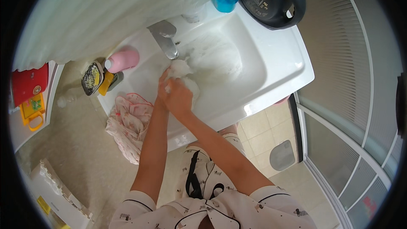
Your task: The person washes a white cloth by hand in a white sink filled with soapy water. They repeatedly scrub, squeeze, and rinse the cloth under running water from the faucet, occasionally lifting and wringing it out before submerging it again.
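Both hands are together over the left part of a white sink [277, 44], just below the metal faucet [163, 38]. My left hand [163, 85] and my right hand [179, 98] are closed on a wet white cloth [180, 68], which bulges out past the fingers; its exact kind is hard to make out. The right hand lies over part of the left and hides some of its fingers. Soapy water with white foam [216, 57] fills the basin beside the cloth. A crumpled pink-and-white patterned cloth [131, 121] hangs over the sink's left front edge, next to my left forearm.
A pink bottle [123, 60], a soap dish [92, 78] and a yellow sponge [106, 83] stand at the sink's left end. At the back right are a blue bottle [226, 1] and a large black jug [271, 2]. Sliding door panels [335, 59] rise at right.
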The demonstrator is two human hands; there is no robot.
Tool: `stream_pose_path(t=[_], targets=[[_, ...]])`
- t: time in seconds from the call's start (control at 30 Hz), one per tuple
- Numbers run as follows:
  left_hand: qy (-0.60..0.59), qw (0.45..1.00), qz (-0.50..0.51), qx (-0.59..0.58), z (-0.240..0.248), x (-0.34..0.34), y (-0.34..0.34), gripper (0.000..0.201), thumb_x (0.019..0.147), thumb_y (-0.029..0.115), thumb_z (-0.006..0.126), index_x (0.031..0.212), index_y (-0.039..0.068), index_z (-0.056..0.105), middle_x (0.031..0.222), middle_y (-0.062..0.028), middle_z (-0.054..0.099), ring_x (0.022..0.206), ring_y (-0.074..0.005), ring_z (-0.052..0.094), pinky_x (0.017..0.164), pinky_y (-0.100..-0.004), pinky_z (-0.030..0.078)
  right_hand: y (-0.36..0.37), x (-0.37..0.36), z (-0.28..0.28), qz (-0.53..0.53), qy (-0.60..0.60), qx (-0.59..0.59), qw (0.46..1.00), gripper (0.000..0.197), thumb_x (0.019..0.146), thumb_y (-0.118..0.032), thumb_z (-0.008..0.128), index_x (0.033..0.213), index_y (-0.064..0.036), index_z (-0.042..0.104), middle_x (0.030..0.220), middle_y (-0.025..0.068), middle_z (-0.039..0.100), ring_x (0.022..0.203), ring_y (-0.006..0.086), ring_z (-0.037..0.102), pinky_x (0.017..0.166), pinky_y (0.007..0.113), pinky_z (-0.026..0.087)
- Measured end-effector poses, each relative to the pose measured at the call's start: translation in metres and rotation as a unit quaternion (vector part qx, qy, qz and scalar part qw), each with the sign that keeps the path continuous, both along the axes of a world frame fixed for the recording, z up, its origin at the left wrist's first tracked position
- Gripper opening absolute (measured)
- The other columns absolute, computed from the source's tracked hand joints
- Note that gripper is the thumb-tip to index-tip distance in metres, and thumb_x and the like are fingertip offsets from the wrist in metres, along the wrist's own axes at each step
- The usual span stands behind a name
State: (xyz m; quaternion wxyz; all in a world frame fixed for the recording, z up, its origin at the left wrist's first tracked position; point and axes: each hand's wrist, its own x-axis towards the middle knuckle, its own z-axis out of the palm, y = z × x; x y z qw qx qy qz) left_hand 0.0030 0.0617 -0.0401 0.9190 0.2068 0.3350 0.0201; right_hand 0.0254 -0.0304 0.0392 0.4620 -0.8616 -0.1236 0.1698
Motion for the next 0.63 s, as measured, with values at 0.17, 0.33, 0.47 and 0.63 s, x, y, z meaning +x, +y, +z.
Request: stream_pose_path(t=[0.17,0.33,0.47,0.63], targets=[[0.115,0.991,0.068,0.026,-0.004,-0.004,-0.023,0.035,0.101,0.033,0.045,0.125,0.010,0.052,0.113,-0.0060,0.062,0.097,-0.0196,0.061,0.084,-0.0351,0.053,-0.005,0.034,-0.034,0.002,-0.015,-0.010,1.000,0.032,0.082,-0.037,0.067,0.096,-0.0074,0.067,0.086,0.0159,0.065,0.065,0.0365,0.063,0.059,0.043,0.050],[0.055,0.992,0.021,0.110,0.029,-0.012,-0.028,0.039,0.103,0.035,0.041,0.132,0.009,0.047,0.127,-0.0052,0.054,0.116,-0.0191,0.053,0.100,-0.0396,0.044,-0.050,0.091,-0.062,0.046,0.185,0.070,0.979,0.046,0.081,-0.043,0.070,0.095,0.0008,0.069,0.087,0.0161,0.069,0.075,0.0301,0.066,0.068,0.038,0.051],[0.117,0.958,-0.041,0.258,0.064,-0.051,0.004,0.037,0.103,0.032,0.046,0.133,0.010,0.045,0.134,-0.0053,0.050,0.124,-0.0189,0.049,0.104,-0.0432,0.041,-0.106,0.111,-0.030,0.179,0.175,-0.002,0.968,0.053,0.078,-0.045,0.076,0.100,0.0028,0.070,0.088,0.0136,0.071,0.084,0.0230,0.067,0.076,0.032,0.050],[0.072,0.953,-0.074,0.286,0.081,-0.072,0.022,0.040,0.102,0.035,0.049,0.134,0.011,0.047,0.134,-0.0044,0.049,0.122,-0.0155,0.047,0.107,-0.0406,0.038,-0.135,0.131,0.025,0.246,0.319,0.055,0.914,0.074,0.076,-0.038,0.079,0.134,0.0001,0.054,0.112,0.0193,0.067,0.099,0.0242,0.067,0.086,0.029,0.051]])
